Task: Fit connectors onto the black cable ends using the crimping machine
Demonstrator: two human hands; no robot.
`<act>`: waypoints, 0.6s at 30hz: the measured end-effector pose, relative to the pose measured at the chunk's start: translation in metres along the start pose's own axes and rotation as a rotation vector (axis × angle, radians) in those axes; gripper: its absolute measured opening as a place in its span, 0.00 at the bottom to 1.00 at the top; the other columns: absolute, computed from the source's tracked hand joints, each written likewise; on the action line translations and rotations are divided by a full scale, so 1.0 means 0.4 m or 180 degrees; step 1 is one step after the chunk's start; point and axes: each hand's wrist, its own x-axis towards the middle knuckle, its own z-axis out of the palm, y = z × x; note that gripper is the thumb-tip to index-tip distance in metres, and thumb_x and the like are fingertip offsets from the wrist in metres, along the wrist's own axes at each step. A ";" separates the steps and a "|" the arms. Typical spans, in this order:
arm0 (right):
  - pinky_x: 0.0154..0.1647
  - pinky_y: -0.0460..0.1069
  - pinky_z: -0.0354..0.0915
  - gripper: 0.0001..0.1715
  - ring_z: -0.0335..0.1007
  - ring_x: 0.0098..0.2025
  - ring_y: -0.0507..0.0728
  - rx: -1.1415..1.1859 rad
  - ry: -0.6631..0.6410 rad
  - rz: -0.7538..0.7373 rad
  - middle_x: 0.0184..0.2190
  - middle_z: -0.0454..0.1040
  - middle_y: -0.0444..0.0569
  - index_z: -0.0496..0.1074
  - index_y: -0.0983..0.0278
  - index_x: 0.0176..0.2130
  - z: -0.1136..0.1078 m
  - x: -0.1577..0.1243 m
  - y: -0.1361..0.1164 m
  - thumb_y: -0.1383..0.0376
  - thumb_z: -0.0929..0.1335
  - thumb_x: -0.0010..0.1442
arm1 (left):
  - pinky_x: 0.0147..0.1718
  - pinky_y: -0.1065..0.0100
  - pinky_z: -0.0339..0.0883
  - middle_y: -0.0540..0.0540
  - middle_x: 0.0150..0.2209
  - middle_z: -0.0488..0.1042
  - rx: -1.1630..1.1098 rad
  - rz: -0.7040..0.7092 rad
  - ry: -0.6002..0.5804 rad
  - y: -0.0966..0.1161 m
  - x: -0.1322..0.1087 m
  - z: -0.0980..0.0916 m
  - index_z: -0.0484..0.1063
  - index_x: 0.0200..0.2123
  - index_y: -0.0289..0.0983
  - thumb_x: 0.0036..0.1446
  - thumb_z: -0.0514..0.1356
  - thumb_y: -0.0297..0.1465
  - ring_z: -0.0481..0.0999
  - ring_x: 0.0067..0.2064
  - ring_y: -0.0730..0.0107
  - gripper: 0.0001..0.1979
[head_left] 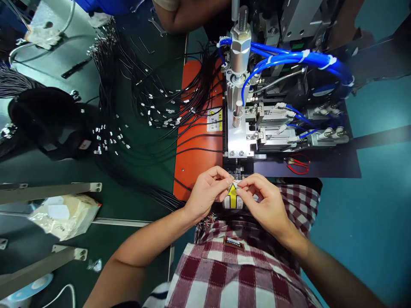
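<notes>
My left hand (208, 188) and my right hand (263, 201) are close together at the front of the machine (236, 143). Thumb and fingers of each hand are pinched together; what lies between the fingertips is too small to make out. Just below and between them is a white label with a yellow arrow (233, 197). To the left is an orange plate (195, 169), crossed by thin black cables (201, 135). Many of the cables end in small silver tips (169, 111).
Red-handled scissors (298, 164) lie right of the machine. Blue air hoses (298, 57) arch over it. A person's arm (189, 19) rests at the top. Further left are a black round container (48, 122), cable bundles and a plastic-wrapped package (66, 216).
</notes>
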 end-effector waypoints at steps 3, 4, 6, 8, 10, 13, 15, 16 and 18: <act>0.29 0.48 0.61 0.05 0.64 0.29 0.53 0.0250 0.0078 0.0144 0.32 0.71 0.48 0.73 0.62 0.35 0.020 0.000 0.003 0.63 0.68 0.62 | 0.18 0.76 0.46 0.56 0.18 0.63 -0.0009 -0.0031 -0.0078 0.001 -0.002 -0.004 0.66 0.29 0.35 0.54 0.65 0.34 0.57 0.17 0.83 0.11; 0.27 0.48 0.60 0.06 0.63 0.28 0.52 0.0393 0.0033 0.0243 0.31 0.70 0.47 0.73 0.62 0.35 0.021 0.004 0.002 0.62 0.67 0.62 | 0.18 0.76 0.46 0.55 0.19 0.64 -0.0015 -0.0042 -0.0109 0.002 -0.002 -0.006 0.67 0.29 0.34 0.54 0.64 0.33 0.57 0.17 0.83 0.10; 0.23 0.47 0.57 0.09 0.59 0.24 0.51 0.0724 -0.0121 0.0518 0.26 0.68 0.45 0.72 0.63 0.34 0.018 0.011 -0.002 0.60 0.67 0.62 | 0.18 0.76 0.46 0.54 0.20 0.65 -0.0037 -0.0052 -0.0148 0.003 -0.003 -0.009 0.67 0.30 0.34 0.54 0.64 0.32 0.58 0.18 0.83 0.09; 0.20 0.46 0.54 0.11 0.56 0.21 0.49 0.1001 -0.0166 0.0774 0.22 0.65 0.42 0.72 0.64 0.33 0.011 0.014 -0.009 0.58 0.68 0.61 | 0.18 0.75 0.46 0.54 0.21 0.66 -0.0056 -0.0039 -0.0156 0.003 -0.003 -0.011 0.68 0.30 0.33 0.54 0.64 0.31 0.58 0.18 0.83 0.09; 0.19 0.46 0.52 0.12 0.54 0.20 0.49 0.1121 -0.0073 0.0908 0.20 0.63 0.41 0.72 0.64 0.32 0.006 0.013 -0.015 0.58 0.69 0.59 | 0.18 0.75 0.46 0.54 0.21 0.66 -0.0062 -0.0005 -0.0158 0.002 -0.003 -0.010 0.68 0.30 0.33 0.55 0.64 0.32 0.57 0.18 0.83 0.09; 0.19 0.45 0.51 0.13 0.54 0.19 0.48 0.1260 -0.0063 0.1111 0.19 0.63 0.40 0.72 0.65 0.32 0.014 0.007 -0.020 0.57 0.72 0.55 | 0.19 0.75 0.47 0.55 0.19 0.63 -0.0010 0.0073 -0.0149 -0.001 -0.003 -0.008 0.67 0.30 0.34 0.56 0.63 0.32 0.57 0.18 0.83 0.09; 0.18 0.45 0.50 0.14 0.53 0.18 0.47 0.1406 -0.0061 0.1242 0.17 0.62 0.39 0.72 0.66 0.33 0.026 0.004 -0.020 0.57 0.72 0.54 | 0.19 0.75 0.47 0.56 0.19 0.62 0.0029 0.0098 -0.0134 -0.002 -0.005 -0.006 0.67 0.30 0.34 0.56 0.63 0.32 0.57 0.18 0.83 0.09; 0.18 0.45 0.50 0.15 0.52 0.18 0.47 0.1462 -0.0010 0.1266 0.17 0.62 0.39 0.72 0.66 0.33 0.032 0.004 -0.020 0.56 0.72 0.54 | 0.19 0.75 0.47 0.56 0.19 0.62 0.0033 0.0101 -0.0135 -0.003 -0.005 -0.006 0.67 0.30 0.34 0.56 0.63 0.32 0.57 0.18 0.83 0.09; 0.18 0.44 0.50 0.13 0.52 0.18 0.47 0.1513 0.0126 0.1214 0.17 0.62 0.39 0.72 0.66 0.33 0.042 0.004 -0.020 0.57 0.72 0.55 | 0.19 0.75 0.47 0.56 0.19 0.63 0.0014 0.0093 -0.0149 -0.002 -0.006 -0.007 0.67 0.30 0.34 0.57 0.63 0.32 0.57 0.18 0.83 0.09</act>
